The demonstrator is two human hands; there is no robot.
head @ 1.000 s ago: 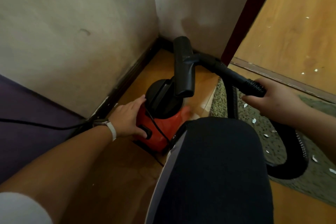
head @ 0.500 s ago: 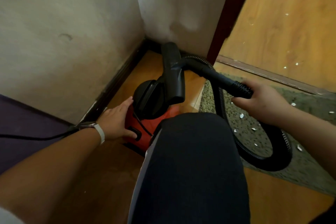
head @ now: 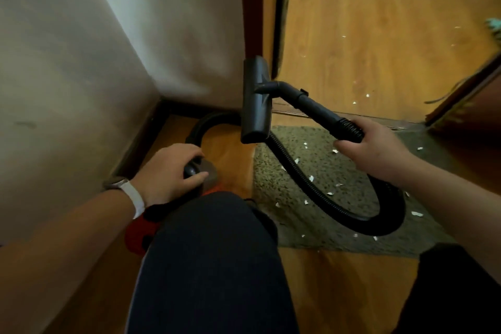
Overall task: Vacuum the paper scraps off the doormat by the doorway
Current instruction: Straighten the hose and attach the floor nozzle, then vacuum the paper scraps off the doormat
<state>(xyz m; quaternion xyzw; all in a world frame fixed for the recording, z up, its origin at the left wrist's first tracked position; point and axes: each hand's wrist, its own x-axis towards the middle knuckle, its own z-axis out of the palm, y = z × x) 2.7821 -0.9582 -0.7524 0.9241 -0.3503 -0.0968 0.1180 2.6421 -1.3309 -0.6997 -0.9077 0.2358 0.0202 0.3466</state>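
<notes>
Two bare hands are at work beside a doorway. The right hand (head: pixel 376 149) is wrapped tight around the ribbed end of the black hose (head: pixel 320 192), where the hose joins the stiff black tube (head: pixel 311 104). The flat black nozzle head (head: pixel 256 100) sits at the far end of that tube. It is held up in the air, above the near left corner of the doormat (head: pixel 298 222), with one long edge pointing at the wall (head: pixel 81 62).

The left hand (head: pixel 170 173) rests on the black top of the red vacuum cleaner (head: pixel 138 236). Its fingers curl over the round black part there. A white watch band (head: pixel 135 199) goes around that wrist. The vacuum stands on the wooden floor (head: pixel 339 293), close to the wall and just left of the mat. A dark knee (head: pixel 211 252) hides most of it.

The doormat is speckled green and lies flat in front of the door sill. Many small white paper scraps (head: pixel 311 178) are dotted across it. More white bits lie on the wood floor past the doorway. The hose bends in a big loop across the mat, lying over it, then runs back behind the nozzle head to the vacuum.
</notes>
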